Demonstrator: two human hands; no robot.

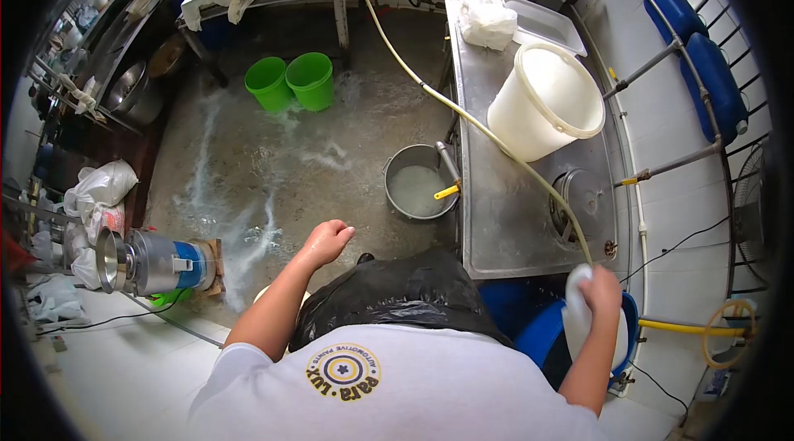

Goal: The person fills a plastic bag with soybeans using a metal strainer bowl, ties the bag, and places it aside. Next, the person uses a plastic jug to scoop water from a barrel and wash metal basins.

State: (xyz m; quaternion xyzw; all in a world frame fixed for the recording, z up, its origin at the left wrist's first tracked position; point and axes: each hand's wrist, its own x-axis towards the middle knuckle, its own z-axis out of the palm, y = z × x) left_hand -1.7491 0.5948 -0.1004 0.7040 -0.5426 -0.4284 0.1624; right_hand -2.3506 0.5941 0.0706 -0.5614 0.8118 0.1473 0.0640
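My right hand [602, 288], at the lower right, is closed round a white plastic object [576, 309], partly hidden by the hand, over a blue barrel [630, 329]. A long pale hose [488, 128] runs across the steel counter [538, 255] and ends beside that hand. My left hand [328, 241] is curled in front of my black apron [389, 300], above the wet floor; its fingers are pressed together and nothing shows in them. A large white bucket [550, 102] stands on the counter.
Two green buckets [269, 84] and a metal pot [413, 189] of cloudy liquid stand on the floor. A grinder-like machine [161, 263] is at the left, near white sacks [103, 193]. Blue containers [713, 85] hang on the right railing. Whitish liquid streaks the floor.
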